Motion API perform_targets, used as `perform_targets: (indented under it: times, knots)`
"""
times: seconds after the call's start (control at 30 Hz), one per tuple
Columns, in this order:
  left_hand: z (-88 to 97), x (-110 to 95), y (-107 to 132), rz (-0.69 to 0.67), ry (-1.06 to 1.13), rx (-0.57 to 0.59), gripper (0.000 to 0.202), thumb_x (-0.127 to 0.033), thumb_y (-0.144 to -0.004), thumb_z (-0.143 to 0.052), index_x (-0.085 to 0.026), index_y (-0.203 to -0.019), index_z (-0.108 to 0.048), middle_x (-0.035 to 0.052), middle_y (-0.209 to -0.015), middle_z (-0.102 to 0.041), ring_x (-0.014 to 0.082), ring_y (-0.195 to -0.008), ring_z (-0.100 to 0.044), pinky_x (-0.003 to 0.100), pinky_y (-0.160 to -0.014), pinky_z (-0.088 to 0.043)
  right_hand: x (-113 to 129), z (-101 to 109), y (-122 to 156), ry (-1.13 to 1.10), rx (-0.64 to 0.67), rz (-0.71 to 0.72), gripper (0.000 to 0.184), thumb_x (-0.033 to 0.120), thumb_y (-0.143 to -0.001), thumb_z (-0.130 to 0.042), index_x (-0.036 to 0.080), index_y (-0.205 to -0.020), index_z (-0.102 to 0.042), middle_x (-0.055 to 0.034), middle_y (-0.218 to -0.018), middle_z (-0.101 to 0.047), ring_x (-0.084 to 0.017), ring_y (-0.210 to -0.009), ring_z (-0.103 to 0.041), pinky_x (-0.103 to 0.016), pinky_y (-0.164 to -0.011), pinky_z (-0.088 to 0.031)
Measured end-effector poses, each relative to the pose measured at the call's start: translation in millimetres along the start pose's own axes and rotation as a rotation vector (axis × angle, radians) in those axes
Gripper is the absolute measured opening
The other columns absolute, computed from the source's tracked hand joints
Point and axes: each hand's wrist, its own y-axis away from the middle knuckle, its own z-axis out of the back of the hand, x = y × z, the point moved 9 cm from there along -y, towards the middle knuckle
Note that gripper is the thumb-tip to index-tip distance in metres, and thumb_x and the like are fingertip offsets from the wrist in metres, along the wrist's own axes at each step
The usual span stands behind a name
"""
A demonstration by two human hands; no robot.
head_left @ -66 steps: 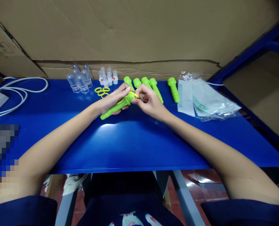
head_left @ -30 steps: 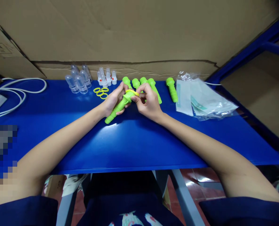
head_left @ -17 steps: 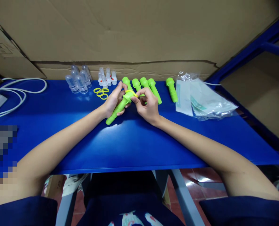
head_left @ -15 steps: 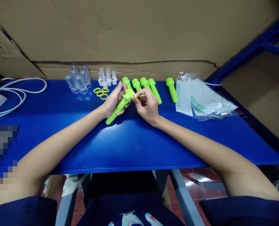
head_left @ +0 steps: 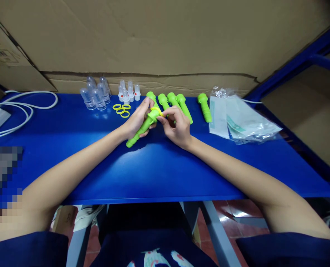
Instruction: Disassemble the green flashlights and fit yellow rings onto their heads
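While the left hand point(head_left: 136, 119) holds the green tube point(head_left: 140, 132) tilted above the blue table point(head_left: 154, 174), seemingly for steadiness, I see the right hand point(head_left: 179, 128) pinching a yellow ring point(head_left: 160, 112) at the tube's wider end.

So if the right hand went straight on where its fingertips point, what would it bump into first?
Most likely the green handle held in the left hand, just past the yellow ring that the right hand pinches; exact depth is hard to judge.
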Motion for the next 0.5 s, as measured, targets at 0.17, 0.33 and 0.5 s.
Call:
perform_targets:
  times: [0.17,0.33,0.5]
  knots:
    - [3.3,2.3,-1.2,0.006,-0.014,-0.018,0.048,-0.073,-0.104,-0.051,-0.026,-0.116,-0.055,-0.0042,-0.073,-0.058,0.0091,-0.046,-0.055,0.014,-0.041,-0.03,-1.4,-1.1,-0.3,0.027,0.028,0.006,0.051,0.078,-0.099,-0.058,0.027,-0.101,-0.063,-0.0088,-0.088,-0.067,-0.024,-0.071,-0.065,-0.042,-0.064,-0.054]
    - [3.4,1.9,-0.2,0.019,0.008,-0.043,0.047,-0.072,-0.103,-0.053,-0.026,-0.109,-0.051,-0.0055,-0.07,-0.057,0.0097,-0.044,-0.054,0.013,-0.036,-0.027,2.2,-2.2,-1.7,0.037,0.043,0.013,0.05,0.076,-0.1,-0.057,0.027,-0.094,-0.064,-0.0087,-0.083,-0.066,-0.026,-0.074,-0.066,-0.044,-0.067,-0.056]
    - [6.8,2.3,0.0,0.016,-0.005,-0.094,0.039,-0.063,-0.102,-0.058,-0.026,-0.103,-0.046,-0.0069,-0.066,-0.056,0.0108,-0.042,-0.055,0.013,-0.031,-0.027,3.1,-1.4,-1.6,0.055,0.015,-0.007,0.051,0.076,-0.099,-0.059,0.027,-0.086,-0.064,-0.0062,-0.073,-0.061,-0.025,-0.068,-0.061,-0.043,-0.064,-0.053]
